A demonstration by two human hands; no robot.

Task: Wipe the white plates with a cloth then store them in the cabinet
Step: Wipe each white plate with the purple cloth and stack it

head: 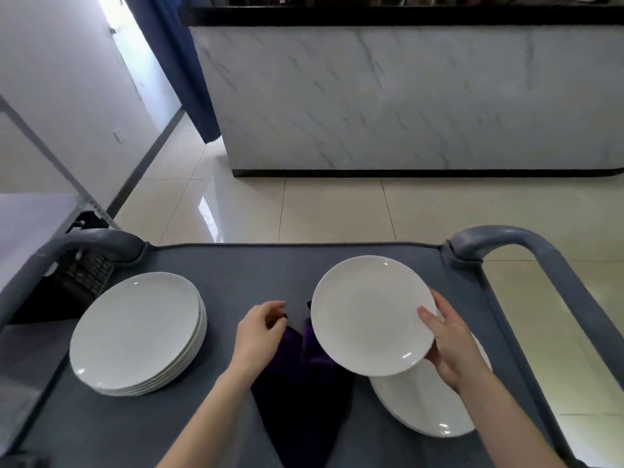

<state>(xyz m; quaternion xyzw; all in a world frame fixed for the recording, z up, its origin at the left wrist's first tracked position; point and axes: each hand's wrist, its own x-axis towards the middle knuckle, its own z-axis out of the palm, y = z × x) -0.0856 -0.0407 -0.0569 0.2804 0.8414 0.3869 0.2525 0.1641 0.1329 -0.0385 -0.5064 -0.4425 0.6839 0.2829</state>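
From here I judge the job to be early in its wiping stage. My right hand [452,349] grips one white plate [368,315] by its near rim, thumb on the face and fingers beneath. The plate is lifted and tilted above the lower pile of plates [422,407] that sits under that hand. My left hand [260,332] has its fingers curled and appears to pinch the far edge of the purple cloth [297,383], which lies on the grey cart [236,265] between my two hands. The cloth is just beside the lifted plate and I see no contact between them, so this plate is not yet being wiped. Outward of my left hand stands a taller stack of plates [135,332]. I cannot tell whether that stack is the wiped one or the waiting one. No cabinet is in view that I can identify, so storing seems wholly ahead, along with most of the wiping.
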